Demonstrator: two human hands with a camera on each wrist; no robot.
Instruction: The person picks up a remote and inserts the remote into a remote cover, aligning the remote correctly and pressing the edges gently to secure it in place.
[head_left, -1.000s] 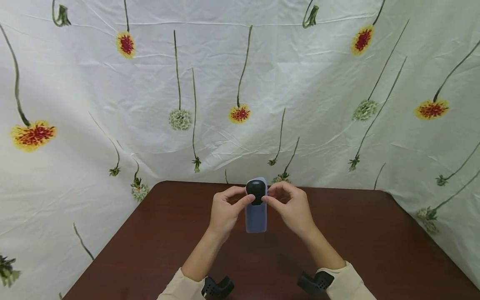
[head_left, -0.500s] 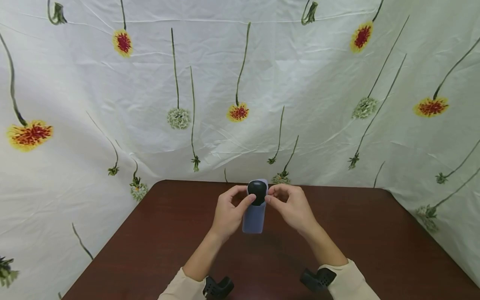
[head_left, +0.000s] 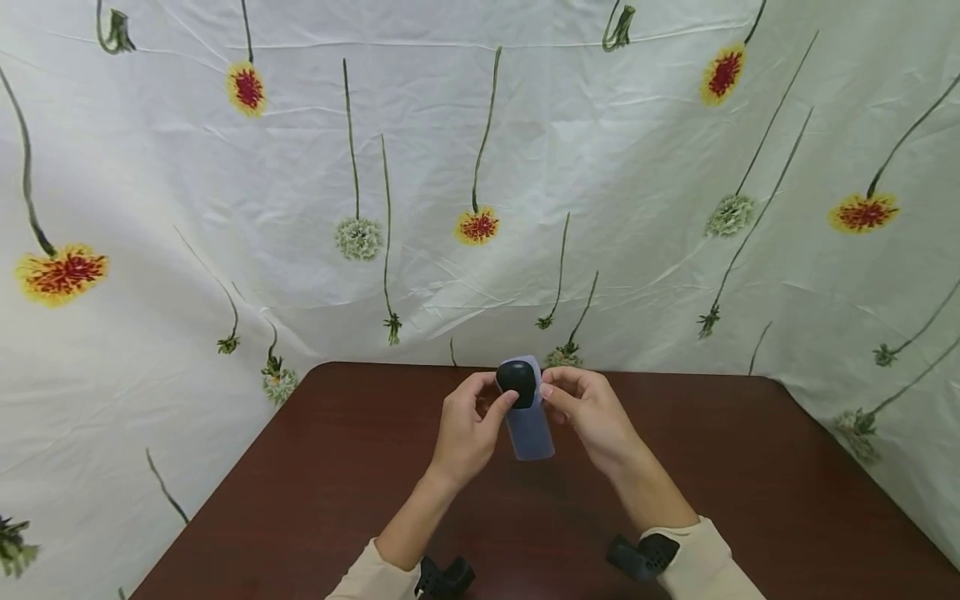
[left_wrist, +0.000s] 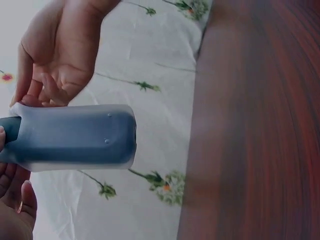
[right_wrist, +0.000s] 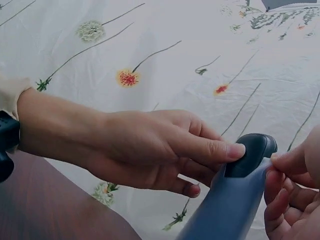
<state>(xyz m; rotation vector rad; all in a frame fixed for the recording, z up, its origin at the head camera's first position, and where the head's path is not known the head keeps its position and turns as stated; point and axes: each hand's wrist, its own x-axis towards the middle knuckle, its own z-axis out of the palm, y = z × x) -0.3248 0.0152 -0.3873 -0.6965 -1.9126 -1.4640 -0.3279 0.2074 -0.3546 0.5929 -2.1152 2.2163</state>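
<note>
I hold a blue-grey oblong device point(head_left: 531, 432) with a rounded black top point(head_left: 516, 378) above the brown table point(head_left: 750, 467). It leans with its lower end to the right. My left hand point(head_left: 491, 398) grips it from the left, with the thumb pressed on the black top point(right_wrist: 250, 152). My right hand point(head_left: 557, 392) pinches the upper end from the right. In the left wrist view the blue-grey body point(left_wrist: 75, 135) lies sideways between the right hand point(left_wrist: 55, 60) above and the left hand point(left_wrist: 12, 205) below. The right wrist view shows the left hand point(right_wrist: 150, 145) reaching in and the right hand's fingers point(right_wrist: 295, 195) curled at the device point(right_wrist: 225, 210).
A white cloth printed with flowers point(head_left: 480, 167) hangs behind and round the table. The table's far edge point(head_left: 540, 368) lies just beyond my hands. Black wrist mounts point(head_left: 442, 577) sit at both cuffs.
The device's lower end has swung to the right, so it now leans instead of hanging straight. Both hands kept their grip and shifted slightly right.
</note>
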